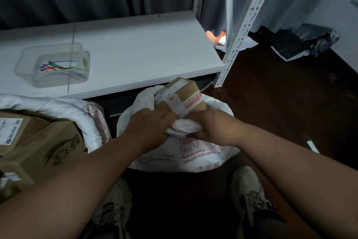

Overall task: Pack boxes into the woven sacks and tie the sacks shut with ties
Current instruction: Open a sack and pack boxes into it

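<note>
A white woven sack [193, 157] with red print stands on the floor between my feet, its mouth open. A taped brown cardboard box [184, 93] sticks up out of the mouth, tilted. My left hand [149, 124] and my right hand [211, 122] meet at the near rim, and both grip a bunched fold of the sack's cloth [184, 127] just below the box. Coloured ties [58, 66] lie in a clear plastic tub [29, 60] on the white shelf.
A second white sack [91, 118] at the left holds large cardboard boxes [44, 149]. The white shelf board [145, 49] runs behind the sack, with metal uprights [240, 25] at the right. Dark floor lies to the right, black bags [302, 41] by the curtain.
</note>
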